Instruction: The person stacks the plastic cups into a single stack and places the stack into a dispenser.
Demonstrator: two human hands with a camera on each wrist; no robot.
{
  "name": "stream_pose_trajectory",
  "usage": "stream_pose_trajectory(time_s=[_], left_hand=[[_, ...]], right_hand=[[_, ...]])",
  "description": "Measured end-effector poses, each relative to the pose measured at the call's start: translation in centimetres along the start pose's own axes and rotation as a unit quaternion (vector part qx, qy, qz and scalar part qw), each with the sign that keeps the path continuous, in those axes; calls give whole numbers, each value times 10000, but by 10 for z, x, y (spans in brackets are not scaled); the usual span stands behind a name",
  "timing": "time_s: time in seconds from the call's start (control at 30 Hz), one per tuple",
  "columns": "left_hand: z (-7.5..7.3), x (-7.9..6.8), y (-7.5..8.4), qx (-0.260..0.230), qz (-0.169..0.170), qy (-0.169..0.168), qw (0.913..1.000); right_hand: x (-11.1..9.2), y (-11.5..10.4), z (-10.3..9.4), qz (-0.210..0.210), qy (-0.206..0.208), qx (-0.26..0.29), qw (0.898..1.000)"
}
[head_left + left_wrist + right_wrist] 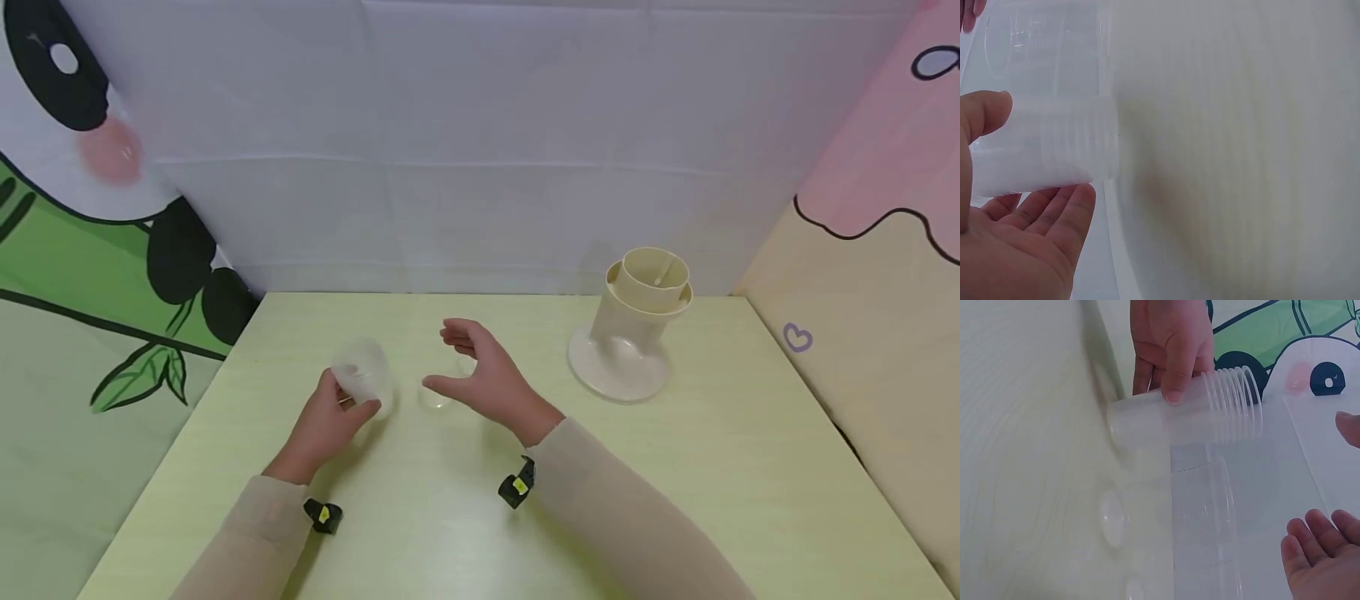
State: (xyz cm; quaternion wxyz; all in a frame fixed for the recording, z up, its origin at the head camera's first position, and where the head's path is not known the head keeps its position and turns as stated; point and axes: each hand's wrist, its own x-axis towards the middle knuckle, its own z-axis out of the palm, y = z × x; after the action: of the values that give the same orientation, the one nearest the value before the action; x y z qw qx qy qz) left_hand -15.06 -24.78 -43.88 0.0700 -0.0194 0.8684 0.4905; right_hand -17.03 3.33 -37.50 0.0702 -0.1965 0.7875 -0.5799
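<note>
My left hand (326,421) grips a stack of clear plastic cups (1179,419), thumb on one side and fingers on the other. The stack stands upright, its several rims showing at the top in the right wrist view. To the right of it is a single clear cup (1172,506), also upright on the table, with the base of another cup (1135,589) at the bottom edge of that view. My right hand (491,379) is beside these cups, thumb and fingers spread apart, holding nothing. It partly hides them in the head view.
A cream and white cup-shaped stand (618,367) with a round base is at the back right of the pale table (465,533). A white cloth wall (480,208) rises behind the table. Printed cloths (150,275) hang at both sides.
</note>
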Motion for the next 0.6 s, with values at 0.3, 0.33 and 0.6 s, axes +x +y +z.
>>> stream_pose_trajectory(time_s=[0.3, 0.33, 0.6], left_hand=[[1, 0, 0, -15, 34, 50, 10000], [1, 0, 0, -23, 34, 47, 10000], [2, -2, 1, 10, 52, 39, 10000]], right_hand=[[-13, 18, -14, -53, 292, 210, 9993], [-15, 20, -14, -1, 317, 233, 9992], [-23, 41, -12, 107, 476, 548, 9973]])
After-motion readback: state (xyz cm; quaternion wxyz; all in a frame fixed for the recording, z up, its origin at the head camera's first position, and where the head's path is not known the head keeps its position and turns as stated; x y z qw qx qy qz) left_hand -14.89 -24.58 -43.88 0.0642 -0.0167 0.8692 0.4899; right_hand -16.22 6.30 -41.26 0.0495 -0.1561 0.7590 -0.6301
